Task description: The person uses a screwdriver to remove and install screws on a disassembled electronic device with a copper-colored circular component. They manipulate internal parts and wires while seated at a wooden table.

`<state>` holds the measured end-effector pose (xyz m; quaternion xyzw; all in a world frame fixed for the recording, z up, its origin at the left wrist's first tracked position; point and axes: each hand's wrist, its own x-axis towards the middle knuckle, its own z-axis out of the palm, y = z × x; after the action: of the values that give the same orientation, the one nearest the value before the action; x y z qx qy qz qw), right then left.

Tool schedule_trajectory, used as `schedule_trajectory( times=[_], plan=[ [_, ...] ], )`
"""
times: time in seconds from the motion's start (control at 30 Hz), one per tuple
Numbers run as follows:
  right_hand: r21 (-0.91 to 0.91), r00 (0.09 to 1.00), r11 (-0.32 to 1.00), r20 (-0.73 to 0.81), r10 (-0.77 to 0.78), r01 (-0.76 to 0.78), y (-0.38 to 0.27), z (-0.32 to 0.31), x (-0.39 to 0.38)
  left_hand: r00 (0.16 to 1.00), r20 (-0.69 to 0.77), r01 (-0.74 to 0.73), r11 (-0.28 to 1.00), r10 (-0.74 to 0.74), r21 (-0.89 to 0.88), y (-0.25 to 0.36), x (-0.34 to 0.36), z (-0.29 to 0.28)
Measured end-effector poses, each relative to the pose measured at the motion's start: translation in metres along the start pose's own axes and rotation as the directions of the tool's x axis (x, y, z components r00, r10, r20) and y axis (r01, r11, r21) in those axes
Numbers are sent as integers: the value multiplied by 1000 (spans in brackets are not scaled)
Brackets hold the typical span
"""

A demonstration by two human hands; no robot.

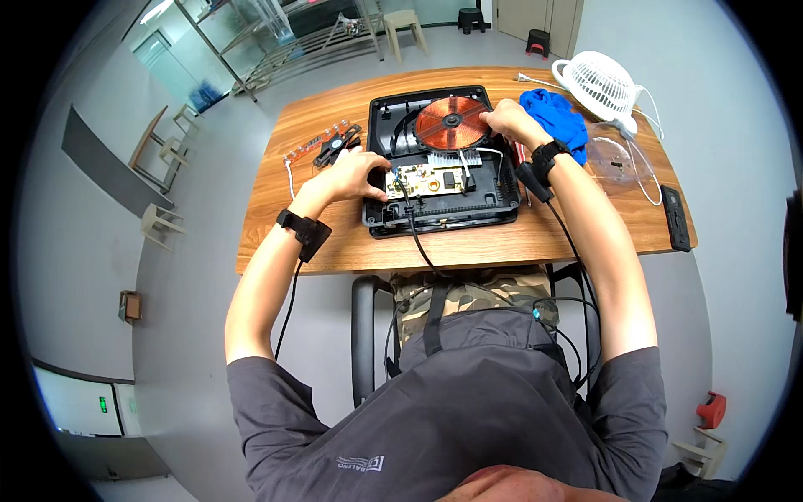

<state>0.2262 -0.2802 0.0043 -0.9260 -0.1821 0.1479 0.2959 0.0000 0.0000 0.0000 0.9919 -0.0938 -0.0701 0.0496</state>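
An open black appliance housing (489,201) lies on the wooden table, holding a copper coil disc (439,125), a silver finned heat sink and a pale circuit board (410,181) with black leads. My left hand (355,174) is at the housing's left side, thumb and fingers gripping around the board's left end; whether they hold board or rim is hard to tell. My right hand (510,120) grips the coil disc's right edge. A red board strip (305,151) and a small black fan (333,151) lie left of the housing. Both wrists wear black straps with cables.
The wooden tabletop (284,234) also bears a blue cloth (556,117), white fan (598,84), clear plastic piece (611,163) and black strip (674,219) at the right. A chair (364,335) is below me. Shelving (293,50) and stools (401,25) stand behind.
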Motion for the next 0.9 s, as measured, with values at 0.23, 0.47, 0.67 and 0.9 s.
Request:
schedule_trajectory(
  times=[0.23, 0.47, 0.67, 0.9],
  plan=[
    [301, 995, 949, 29, 93, -97, 14, 2, 12, 996, -29, 82, 994, -80, 68, 20, 0, -2],
    [697, 969, 685, 239, 59, -213, 21, 9, 20, 998, -51, 26, 997, -23, 69, 24, 6, 1],
    [675, 983, 720, 174, 54, -159, 20, 7, 13, 998, -51, 37, 999, -35, 36, 22, 11, 9],
    [51, 996, 998, -88, -18, 22, 12, 5, -7, 999, -30, 39, 999, -39, -27, 20, 11, 8]
  ],
)
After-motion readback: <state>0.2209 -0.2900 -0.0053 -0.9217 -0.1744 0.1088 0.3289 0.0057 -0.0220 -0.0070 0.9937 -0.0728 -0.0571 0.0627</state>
